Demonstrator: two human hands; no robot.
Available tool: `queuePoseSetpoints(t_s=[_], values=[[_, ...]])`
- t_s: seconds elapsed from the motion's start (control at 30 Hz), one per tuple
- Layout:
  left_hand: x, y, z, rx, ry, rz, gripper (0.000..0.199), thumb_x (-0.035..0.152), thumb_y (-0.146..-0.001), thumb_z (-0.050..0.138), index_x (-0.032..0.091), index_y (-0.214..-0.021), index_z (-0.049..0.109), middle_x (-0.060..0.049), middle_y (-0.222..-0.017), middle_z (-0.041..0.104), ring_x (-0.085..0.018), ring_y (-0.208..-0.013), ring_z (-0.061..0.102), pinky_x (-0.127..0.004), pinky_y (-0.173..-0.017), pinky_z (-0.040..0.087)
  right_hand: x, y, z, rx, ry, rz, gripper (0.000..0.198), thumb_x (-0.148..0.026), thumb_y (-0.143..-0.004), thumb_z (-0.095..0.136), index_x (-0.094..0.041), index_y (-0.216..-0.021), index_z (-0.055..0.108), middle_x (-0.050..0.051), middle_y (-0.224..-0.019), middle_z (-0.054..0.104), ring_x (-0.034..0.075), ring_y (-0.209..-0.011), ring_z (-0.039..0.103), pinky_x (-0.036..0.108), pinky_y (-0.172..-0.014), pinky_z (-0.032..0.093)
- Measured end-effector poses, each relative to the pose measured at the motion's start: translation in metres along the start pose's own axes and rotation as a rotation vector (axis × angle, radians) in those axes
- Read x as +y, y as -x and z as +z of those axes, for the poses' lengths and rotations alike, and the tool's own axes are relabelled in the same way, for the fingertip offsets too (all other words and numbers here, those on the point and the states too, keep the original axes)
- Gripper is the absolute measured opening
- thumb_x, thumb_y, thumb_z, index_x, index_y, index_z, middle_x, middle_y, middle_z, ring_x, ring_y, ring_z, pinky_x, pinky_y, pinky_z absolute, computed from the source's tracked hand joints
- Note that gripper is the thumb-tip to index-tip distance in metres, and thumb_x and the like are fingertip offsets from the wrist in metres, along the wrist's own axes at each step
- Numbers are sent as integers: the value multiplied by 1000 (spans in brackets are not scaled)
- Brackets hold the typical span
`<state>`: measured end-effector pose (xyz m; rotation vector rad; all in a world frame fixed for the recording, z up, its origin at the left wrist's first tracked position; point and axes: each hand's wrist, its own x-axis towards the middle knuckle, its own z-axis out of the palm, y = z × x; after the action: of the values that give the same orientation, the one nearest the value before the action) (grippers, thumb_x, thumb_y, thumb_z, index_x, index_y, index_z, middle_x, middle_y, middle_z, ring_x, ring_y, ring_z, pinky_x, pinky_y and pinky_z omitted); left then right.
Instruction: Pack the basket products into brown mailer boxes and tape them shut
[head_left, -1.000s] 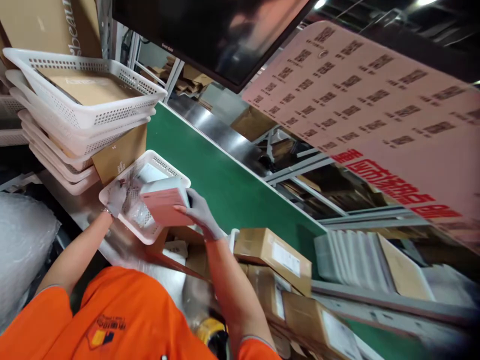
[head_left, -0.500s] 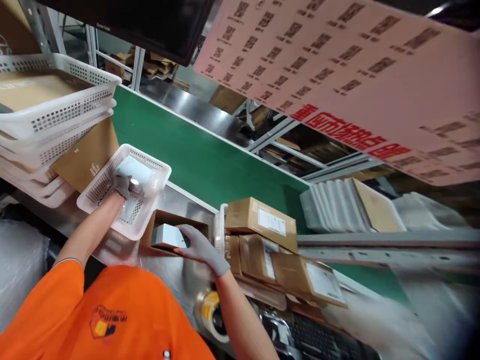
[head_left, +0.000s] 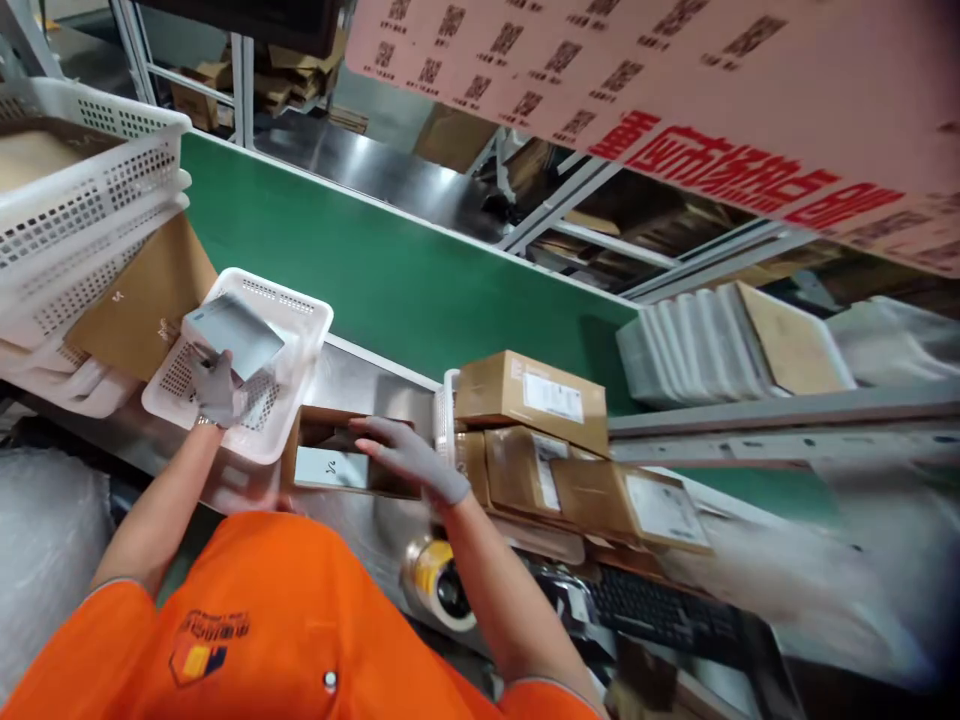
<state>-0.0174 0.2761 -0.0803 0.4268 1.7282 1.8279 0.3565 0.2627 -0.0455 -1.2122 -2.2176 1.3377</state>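
Observation:
My left hand (head_left: 216,388), in a grey glove, is closed on the near edge of a pale blue box (head_left: 236,332). That box is tilted over a white perforated basket (head_left: 311,318). To the right stands an open cardboard carton (head_left: 289,455) with a smaller white box (head_left: 330,468) lying inside, a dark mark on its face. Over the carton's right part is my gloved right hand (head_left: 409,458), fingers stretched out and apart, holding nothing. Part of the carton's inside is hidden beneath it.
Stacked white baskets (head_left: 90,200) and a flat cardboard piece (head_left: 146,300) are at left. A green conveyor belt (head_left: 390,275) runs behind. Labelled cartons (head_left: 536,400), a tape roll (head_left: 439,585) and a keyboard (head_left: 660,610) lie at right. A pink code sheet (head_left: 637,110) hangs above.
My left hand has lifted and tilted the pale blue box in the basket. The white box now lies lower in the carton, and my right hand has let go of it.

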Motion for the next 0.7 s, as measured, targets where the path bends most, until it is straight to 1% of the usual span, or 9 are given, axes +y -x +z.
queuePoseSetpoints(t_s=[0.13, 0.2, 0.3, 0.37, 0.43, 0.5, 0.57, 0.63, 0.7], values=[[26, 27, -23, -74, -56, 331, 73, 41, -95, 83, 22, -157, 51, -17, -156, 65, -31, -143, 65, -45, -124, 54, -26, 2, -18, 282, -142, -70, 53, -62, -101, 77, -27, -140, 78, 12, -142, 80, 34, -133, 75, 54, -119, 59], [37, 45, -19, -242, -11, 474, 87, 53, -92, 86, 22, -163, 46, -19, -162, 60, -33, -149, 61, -45, -127, 51, -44, -7, -21, 370, -253, -167, 71, -66, -93, 85, -29, -152, 70, 12, -152, 74, 33, -141, 70, 54, -125, 54], [41, 81, -3, -629, 49, 554, 94, 63, -95, 81, 23, -170, 41, -18, -160, 61, -34, -146, 64, -47, -123, 54, -67, -16, -23, 375, -384, -289, 107, -78, -74, 94, -29, -163, 58, 13, -159, 68, 36, -148, 64, 54, -126, 52], [34, 106, 4, -838, 7, 589, 90, 61, -99, 76, 23, -172, 38, -18, -158, 62, -33, -143, 66, -48, -121, 56, -75, -10, -27, 383, -372, -270, 106, -79, -72, 95, -25, -157, 62, 14, -150, 73, 38, -139, 69, 53, -117, 58], [21, 129, 2, -905, -135, 651, 87, 55, -101, 74, 22, -172, 39, -21, -160, 61, -35, -145, 64, -52, -123, 54, -73, 6, -32, 462, -278, -216, 94, -73, -76, 96, -22, -148, 65, 14, -138, 77, 37, -128, 73, 51, -108, 62], [5, 149, -8, -893, -386, 717, 79, 50, -99, 77, 17, -165, 49, -23, -158, 61, -38, -146, 62, -56, -124, 52, -65, 26, -36, 558, -125, -196, 89, -66, -78, 96, -21, -148, 64, 14, -136, 77, 36, -121, 74, 50, -104, 62], [-11, 165, -20, -988, -689, 787, 60, 45, -95, 83, 13, -143, 68, -25, -143, 70, -41, -136, 66, -58, -121, 52, -53, 41, -36, 567, 54, -206, 88, -58, -82, 93, -21, -154, 59, 15, -140, 75, 36, -123, 72, 50, -105, 61], [-24, 177, -30, -1171, -966, 866, 31, 34, -95, 83, 11, -116, 79, -22, -116, 78, -38, -118, 73, -59, -120, 50, -42, 47, -28, 487, 252, -224, 85, -48, -86, 88, -21, -159, 54, 16, -145, 72, 37, -127, 70, 51, -109, 59], [-34, 184, -34, -1259, -1150, 933, 11, 17, -99, 73, 11, -100, 82, -18, -95, 79, -33, -102, 75, -58, -122, 46, -33, 42, -10, 380, 480, -236, 83, -34, -87, 83, -21, -163, 53, 19, -148, 69, 39, -131, 67, 54, -112, 56]])
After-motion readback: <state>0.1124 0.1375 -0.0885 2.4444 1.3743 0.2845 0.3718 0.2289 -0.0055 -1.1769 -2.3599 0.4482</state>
